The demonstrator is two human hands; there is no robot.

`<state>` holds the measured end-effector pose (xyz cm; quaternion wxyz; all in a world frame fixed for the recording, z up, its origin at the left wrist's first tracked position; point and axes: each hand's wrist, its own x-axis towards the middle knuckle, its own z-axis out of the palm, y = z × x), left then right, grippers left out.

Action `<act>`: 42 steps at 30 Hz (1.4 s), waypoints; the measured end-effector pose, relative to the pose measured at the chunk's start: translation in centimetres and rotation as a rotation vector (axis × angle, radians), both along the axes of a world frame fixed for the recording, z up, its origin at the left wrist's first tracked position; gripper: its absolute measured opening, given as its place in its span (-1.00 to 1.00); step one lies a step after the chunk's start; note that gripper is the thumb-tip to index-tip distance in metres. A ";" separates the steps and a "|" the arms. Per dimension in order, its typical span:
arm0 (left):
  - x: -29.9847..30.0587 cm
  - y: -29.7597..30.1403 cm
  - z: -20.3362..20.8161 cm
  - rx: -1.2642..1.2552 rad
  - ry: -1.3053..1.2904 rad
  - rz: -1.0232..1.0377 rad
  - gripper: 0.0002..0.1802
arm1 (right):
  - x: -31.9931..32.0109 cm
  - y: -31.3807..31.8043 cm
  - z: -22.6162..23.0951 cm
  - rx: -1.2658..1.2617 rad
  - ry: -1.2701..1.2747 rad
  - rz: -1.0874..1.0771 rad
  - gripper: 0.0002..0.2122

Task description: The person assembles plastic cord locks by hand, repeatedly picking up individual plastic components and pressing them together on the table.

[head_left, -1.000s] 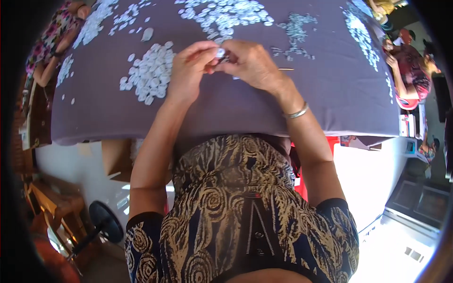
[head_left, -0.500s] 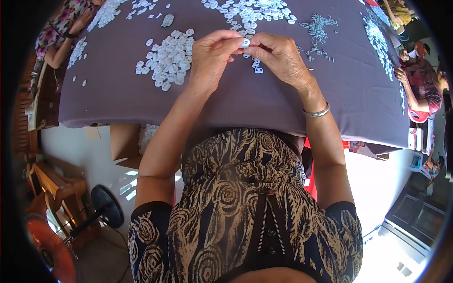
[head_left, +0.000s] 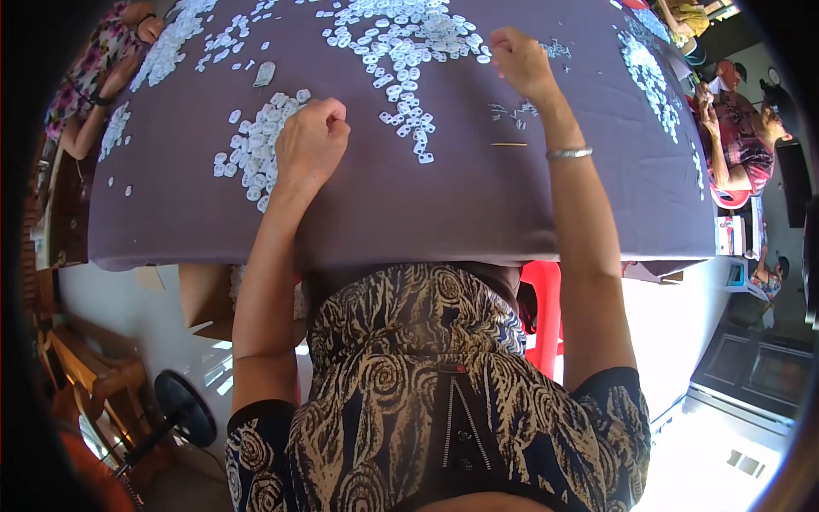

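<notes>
Hands: I see the left hand (head_left: 311,141) with fingers curled in; the right hand (head_left: 525,64), farther out, is curled too; whether either pinches anything, I cannot tell
White oval pieces: I find one pile (head_left: 256,145) partly behind the left hand; a larger spread (head_left: 401,43) lies between and beyond both hands, narrowing toward me
Small grey pieces (head_left: 514,113): scattered beside the right forearm
Thin yellowish stick (head_left: 509,144): left of the silver bracelet (head_left: 569,154)
Tabletop (head_left: 384,213): dark cloth under everything
</notes>
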<state>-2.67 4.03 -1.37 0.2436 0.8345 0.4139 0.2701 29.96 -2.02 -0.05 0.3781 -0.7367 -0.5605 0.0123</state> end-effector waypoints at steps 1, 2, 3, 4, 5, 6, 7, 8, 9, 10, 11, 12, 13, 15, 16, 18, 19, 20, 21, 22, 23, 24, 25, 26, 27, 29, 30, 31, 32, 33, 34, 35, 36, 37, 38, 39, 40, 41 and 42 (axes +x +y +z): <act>-0.2 0.1 0.0 0.070 0.050 0.035 -0.94 | 0.7 0.8 0.4 -0.104 -0.060 -0.052 -0.75; -0.4 0.3 0.1 0.070 0.048 0.044 -0.94 | 1.4 1.6 0.6 -0.208 -0.121 -0.106 -0.72; -0.6 0.5 0.4 0.093 0.116 0.058 -0.96 | 2.5 2.3 0.3 -0.207 -0.125 -0.104 -0.72; -0.8 0.8 0.5 0.116 0.184 0.072 -0.96 | 3.5 2.9 -0.4 -0.180 -0.207 -0.094 -0.69; -1.3 1.1 0.5 0.113 0.185 0.079 -0.96 | 3.5 3.6 -0.6 -0.154 -0.288 -0.075 -0.67; -1.7 1.6 0.4 0.155 0.199 0.093 -0.96 | 3.7 4.2 -0.8 -0.155 -0.288 -0.069 -0.67; -1.9 1.8 0.3 0.197 0.214 0.105 -0.95 | 3.9 4.6 -1.0 -0.191 -0.294 -0.015 -0.68; -2.0 1.8 0.3 0.193 0.215 0.111 -0.95 | 3.6 4.9 -1.0 -0.227 -0.301 0.043 -0.69; -1.9 1.8 0.3 0.221 0.198 0.126 -0.96 | 3.3 5.2 -1.1 -0.229 -0.301 0.047 -0.69; -1.8 1.7 0.4 0.249 0.182 0.139 -0.95 | 3.0 5.5 -1.2 -0.307 -0.277 0.015 -0.68; -1.7 1.6 0.4 0.243 0.184 0.145 -0.95 | 2.4 5.7 -1.1 -0.385 -0.253 -0.014 -0.68; -1.4 1.4 0.5 0.283 0.107 0.140 -0.92 | 1.9 5.6 -1.1 -0.390 -0.253 -0.009 -0.68; -1.2 1.3 0.6 0.323 0.031 0.135 -0.89 | 1.4 5.2 -1.1 -0.369 -0.254 -0.011 -0.69; -0.8 1.0 0.7 0.323 -0.007 0.127 -0.87 | -0.2 4.0 -1.3 -0.353 -0.257 -0.011 -0.69; -0.7 0.9 0.6 0.329 -0.046 0.117 -0.84 | -1.3 3.4 -1.5 -0.294 -0.281 0.002 -0.73; -0.3 0.5 0.6 0.302 -0.058 0.097 -0.83 | -3.3 1.8 -1.8 -0.235 -0.302 0.011 -0.75; -0.2 0.3 0.6 0.279 -0.070 0.078 -0.82 | -4.4 1.1 -2.1 -0.162 -0.270 0.060 -0.77; 0.0 0.2 0.7 0.282 -0.072 0.077 -0.82 | -5.4 0.4 -2.1 -0.085 -0.245 0.106 -0.79; 0.1 -0.1 0.7 0.276 -0.078 0.069 -0.82 | -6.7 -0.3 -2.1 -0.084 -0.245 0.107 -0.79; 0.1 -0.3 0.6 0.269 -0.084 0.062 -0.82 | -8.0 -0.9 -2.1 -0.044 -0.276 0.114 -0.80; 0.2 -0.5 0.6 0.270 -0.084 0.060 -0.82 | -8.9 -1.5 -2.1 -0.005 -0.306 0.118 -0.81; 0.3 -0.7 0.5 0.276 -0.100 0.053 -0.83 | -9.5 -1.9 -1.9 -0.005 -0.306 0.117 -0.81; 0.3 -0.9 0.5 0.281 -0.114 0.047 -0.83 | -10.0 -2.1 -1.7 0.016 -0.256 0.185 -0.81; 0.5 -1.0 0.5 0.280 -0.114 0.045 -0.83 | -10.2 -2.3 -1.5 0.038 -0.206 0.251 -0.80; 0.5 -1.1 0.6 0.277 -0.127 0.027 -0.83 | -10.0 -2.1 -1.5 -0.026 -0.141 0.293 -0.82; 0.7 -1.3 0.6 0.269 -0.136 0.010 -0.84 | -9.9 -2.0 -0.6 -0.068 -0.056 0.239 -0.83; 0.8 -1.3 0.5 0.288 -0.161 -0.011 -0.85 | -9.8 -2.1 -0.2 -0.109 0.028 0.186 -0.83; 1.0 -1.3 0.4 0.307 -0.186 -0.031 -0.87 | -8.0 -1.5 -1.0 -0.010 -0.041 0.124 -0.83; 1.0 -1.4 0.3 0.297 -0.179 -0.028 -0.87 | -7.2 -1.2 -0.5 -0.017 -0.051 0.032 -0.83; 1.1 -1.4 0.2 0.270 -0.181 -0.050 -0.89 | -6.5 -1.3 0.0 -0.020 -0.032 0.014 -0.83; 1.2 -1.4 0.2 0.242 -0.182 -0.073 -0.91 | -6.1 -1.5 0.4 -0.023 -0.012 -0.005 -0.83; 1.3 -1.3 -0.1 0.232 -0.176 -0.071 -0.91 | -6.2 -1.8 0.7 -0.034 -0.005 -0.002 -0.83; 1.4 -1.3 -0.3 0.237 -0.187 -0.090 -0.93 | -6.3 -2.1 0.8 -0.080 0.036 0.087 -0.84; 1.5 -1.3 -0.5 0.241 -0.199 -0.109 -0.94 | -6.7 -2.5 0.9 -0.125 0.077 0.177 -0.86; 1.6 -1.4 -0.5 0.233 -0.193 -0.107 -0.94 | -7.2 -2.9 0.9 -0.133 0.083 0.178 -0.86; 1.6 -1.6 -0.5 0.206 -0.197 -0.128 -0.95 | -7.8 -3.3 0.8 -0.181 0.126 0.242 -0.87; 1.7 -1.7 -0.6 0.180 -0.201 -0.148 -0.96 | -8.5 -3.9 0.8 -0.228 0.168 0.306 -0.89; 1.7 -1.8 -0.6 0.175 -0.196 -0.145 -0.96 | -9.4 -4.5 1.7 -0.265 0.178 0.364 -0.92; 1.7 -1.8 -0.7 0.169 -0.199 -0.170 -0.96 | -9.9 -5.0 1.9 -0.269 0.185 0.366 -0.92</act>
